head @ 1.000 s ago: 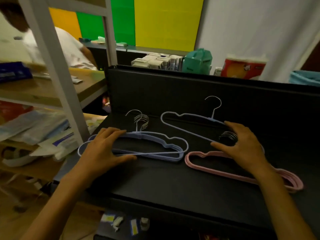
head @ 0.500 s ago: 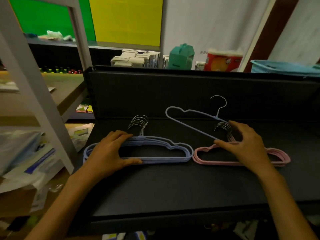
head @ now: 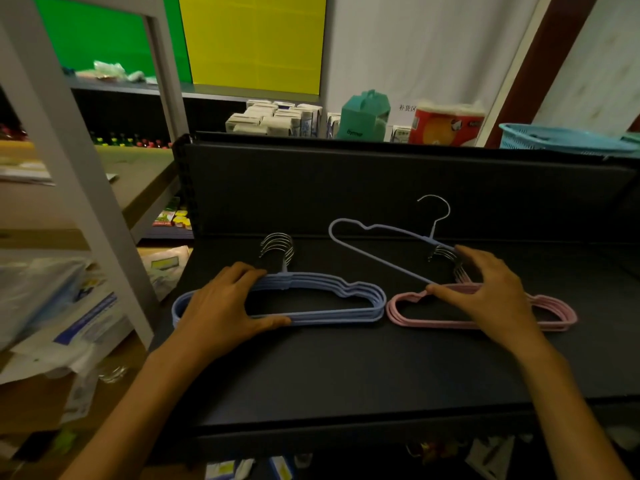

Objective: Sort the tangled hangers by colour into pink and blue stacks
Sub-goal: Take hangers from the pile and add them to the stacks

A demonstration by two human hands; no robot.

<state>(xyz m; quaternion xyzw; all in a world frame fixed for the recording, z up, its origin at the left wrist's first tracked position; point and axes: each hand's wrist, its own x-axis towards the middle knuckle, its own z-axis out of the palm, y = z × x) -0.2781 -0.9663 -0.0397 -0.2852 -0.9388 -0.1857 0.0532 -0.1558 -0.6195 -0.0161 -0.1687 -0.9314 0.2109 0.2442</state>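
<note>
Work surface: a black table top (head: pixel 346 375) filled the lower centre, backed by an upright black panel (head: pixel 381 188).
Left side: a pale grey shelving frame (head: pixel 72 174) ran down the upper left, with a wooden shelf (head: pixel 138 174) behind it and papers and packets (head: pixel 52 306) piled at lower left.
Back wall: a green panel (head: pixel 97 32) and a yellow panel (head: pixel 252 39) were seen at the top, beside a white curtain (head: pixel 426 46).
Behind the panel: small cartons (head: pixel 277 117), a teal box (head: pixel 363 116), a red pack (head: pixel 446 124) and a blue basket (head: pixel 561 138) were lined up.
Light: the room was dimly lit.
</note>
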